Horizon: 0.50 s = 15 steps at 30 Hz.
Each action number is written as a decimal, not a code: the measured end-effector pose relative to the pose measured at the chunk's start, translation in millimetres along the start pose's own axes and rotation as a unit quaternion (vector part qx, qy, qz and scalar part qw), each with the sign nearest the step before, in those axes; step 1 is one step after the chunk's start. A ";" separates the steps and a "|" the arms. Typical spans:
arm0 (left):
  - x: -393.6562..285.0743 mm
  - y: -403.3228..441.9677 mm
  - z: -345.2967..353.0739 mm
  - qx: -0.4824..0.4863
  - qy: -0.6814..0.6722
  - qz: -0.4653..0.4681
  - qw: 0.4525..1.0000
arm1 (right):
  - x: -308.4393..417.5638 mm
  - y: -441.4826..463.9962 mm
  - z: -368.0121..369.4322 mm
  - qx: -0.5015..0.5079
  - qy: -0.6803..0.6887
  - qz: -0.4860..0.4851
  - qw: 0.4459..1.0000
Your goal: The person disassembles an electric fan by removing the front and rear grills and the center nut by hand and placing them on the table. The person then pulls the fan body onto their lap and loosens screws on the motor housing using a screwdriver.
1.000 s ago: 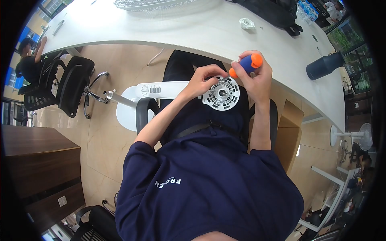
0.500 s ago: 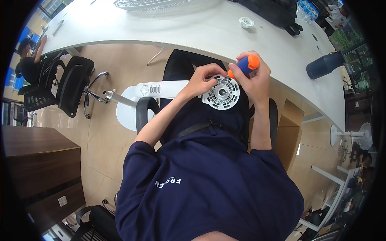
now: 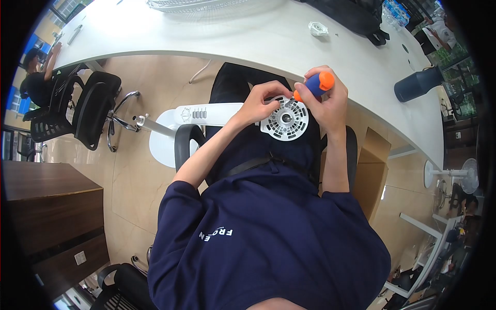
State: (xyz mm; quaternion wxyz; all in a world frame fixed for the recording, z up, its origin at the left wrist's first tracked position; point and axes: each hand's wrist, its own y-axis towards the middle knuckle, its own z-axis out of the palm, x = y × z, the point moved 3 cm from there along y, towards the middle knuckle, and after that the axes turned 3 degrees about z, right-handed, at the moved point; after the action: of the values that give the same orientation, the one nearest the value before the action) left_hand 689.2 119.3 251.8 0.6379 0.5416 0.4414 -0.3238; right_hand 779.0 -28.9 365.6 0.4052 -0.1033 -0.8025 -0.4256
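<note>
My right hand is wrapped round the blue and orange handle of a screwdriver. Its shaft points down and left at the upper rim of a round, white, slotted fan motor housing. At that same rim, the thumb and fingers of my left hand are pinched close to the screwdriver's tip; what lies between them is too small or hidden to name. The housing rests over my lap, joined to a white fan column with several grey buttons. That column runs left, towards a pole and a round white base.
A white table curves ahead, carrying a wire fan grille, a crumpled wrapper, a black bag and a dark bottle. An open cardboard box stands at my right. Another person sits far left.
Both hands, the screwdriver and the housing stay almost where they were. Only a very slight shift of the view shows.
</note>
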 end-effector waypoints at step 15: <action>-0.6 0.0 0.0 0.005 0.000 0.005 1.000 | 2.0 0.3 -1.3 0.003 0.002 -0.009 1.000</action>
State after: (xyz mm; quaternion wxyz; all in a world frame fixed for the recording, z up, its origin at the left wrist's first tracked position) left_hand 689.0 119.3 252.4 0.6371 0.5468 0.4371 -0.3227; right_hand 778.6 -30.0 367.7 0.4034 -0.0940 -0.8037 -0.4271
